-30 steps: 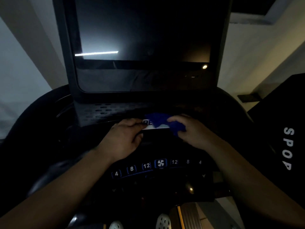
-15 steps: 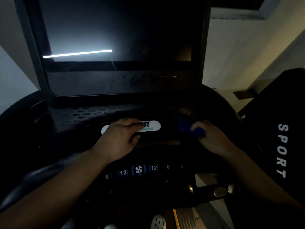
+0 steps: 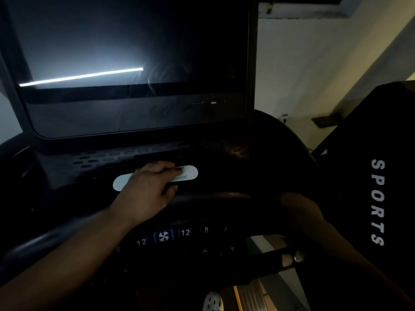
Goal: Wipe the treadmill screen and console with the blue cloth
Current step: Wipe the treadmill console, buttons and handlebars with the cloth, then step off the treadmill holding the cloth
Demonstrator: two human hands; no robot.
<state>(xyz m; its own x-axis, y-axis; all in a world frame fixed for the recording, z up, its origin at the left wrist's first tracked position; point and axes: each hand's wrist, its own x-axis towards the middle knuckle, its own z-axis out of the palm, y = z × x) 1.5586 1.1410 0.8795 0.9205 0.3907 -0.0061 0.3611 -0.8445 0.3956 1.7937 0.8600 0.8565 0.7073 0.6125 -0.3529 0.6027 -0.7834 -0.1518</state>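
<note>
The treadmill screen (image 3: pixel 134 52) is dark, with one bright strip of reflected light across it. Below it lies the black console (image 3: pixel 224 153), which carries a white oval label (image 3: pixel 190 172). My left hand (image 3: pixel 148 189) rests flat on that label with its fingers stretched out. Over on the console's dim right side, my right hand (image 3: pixel 301 212) lies with its fingers curled. The blue cloth is out of sight beneath that hand in the dark.
A row of lit number buttons and a fan button (image 3: pixel 163 236) runs along the console's near edge. A black machine marked SPORTS (image 3: pixel 377 203) stands close on the right. A pale wall (image 3: pixel 314 63) is behind. A white shoe (image 3: pixel 212 301) shows at the bottom.
My right hand has slid with the blue cloth from the white label to the console's right side, where the cloth is no longer seen. My left hand stays on the label. The view shifted right.
</note>
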